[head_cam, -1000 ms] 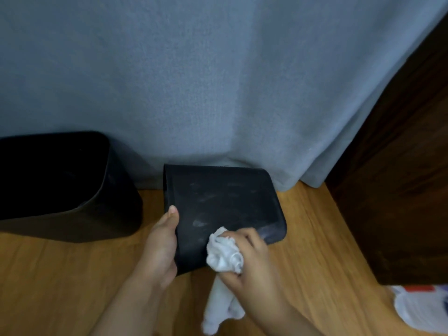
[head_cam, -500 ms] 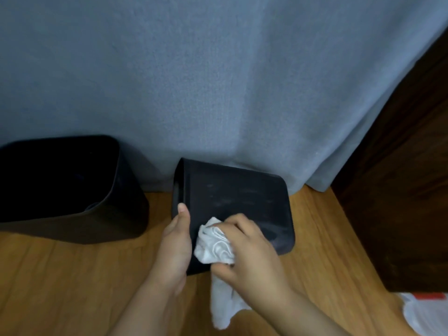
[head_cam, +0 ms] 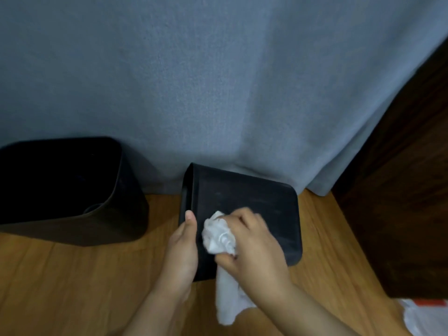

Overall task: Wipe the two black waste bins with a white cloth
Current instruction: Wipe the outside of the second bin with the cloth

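One black waste bin (head_cam: pixel 254 202) lies on its side on the wooden floor, its broad face turned up. My left hand (head_cam: pixel 181 248) grips its left rim, thumb on top. My right hand (head_cam: pixel 257 251) holds a bunched white cloth (head_cam: pixel 218 236) and presses it against the bin's upper face near the left end; a tail of the cloth hangs down below my hand. The second black waste bin (head_cam: pixel 72 190) stands upright to the left, mouth open, apart from both hands.
A grey-blue curtain (head_cam: pixel 218 93) hangs right behind both bins. A dark wooden cabinet (head_cam: pixel 400 190) stands at the right. A white plastic bag (head_cam: pixel 426 318) lies on the wooden floor (head_cam: pixel 72 287) at the lower right corner.
My right hand has slid the cloth leftward across the bin's upper face, toward my left hand. The left hand keeps its grip on the rim. The view has shifted slightly.
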`<state>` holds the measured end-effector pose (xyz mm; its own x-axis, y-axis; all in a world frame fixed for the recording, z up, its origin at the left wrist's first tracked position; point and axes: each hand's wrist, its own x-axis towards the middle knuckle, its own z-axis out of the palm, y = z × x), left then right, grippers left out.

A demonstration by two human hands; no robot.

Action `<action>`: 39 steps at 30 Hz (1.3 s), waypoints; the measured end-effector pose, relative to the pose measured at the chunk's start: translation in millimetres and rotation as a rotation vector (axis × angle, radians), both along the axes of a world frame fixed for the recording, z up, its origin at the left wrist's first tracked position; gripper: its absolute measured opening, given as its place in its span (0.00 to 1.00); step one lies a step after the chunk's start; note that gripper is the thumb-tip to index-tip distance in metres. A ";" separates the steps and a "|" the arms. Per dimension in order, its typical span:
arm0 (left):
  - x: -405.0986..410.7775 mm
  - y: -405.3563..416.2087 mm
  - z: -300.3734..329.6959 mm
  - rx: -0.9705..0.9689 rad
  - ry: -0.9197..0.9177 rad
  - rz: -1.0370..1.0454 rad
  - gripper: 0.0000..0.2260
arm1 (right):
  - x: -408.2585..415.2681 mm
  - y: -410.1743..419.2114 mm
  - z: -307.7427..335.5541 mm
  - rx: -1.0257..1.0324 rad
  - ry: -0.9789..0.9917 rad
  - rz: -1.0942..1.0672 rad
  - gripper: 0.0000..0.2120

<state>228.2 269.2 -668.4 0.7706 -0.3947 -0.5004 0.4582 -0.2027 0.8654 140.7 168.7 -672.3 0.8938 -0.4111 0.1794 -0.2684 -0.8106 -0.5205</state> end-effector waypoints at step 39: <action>-15.3 3.8 8.9 -0.070 -0.081 0.073 0.18 | -26.2 -69.6 -32.5 0.211 -0.050 -0.548 0.12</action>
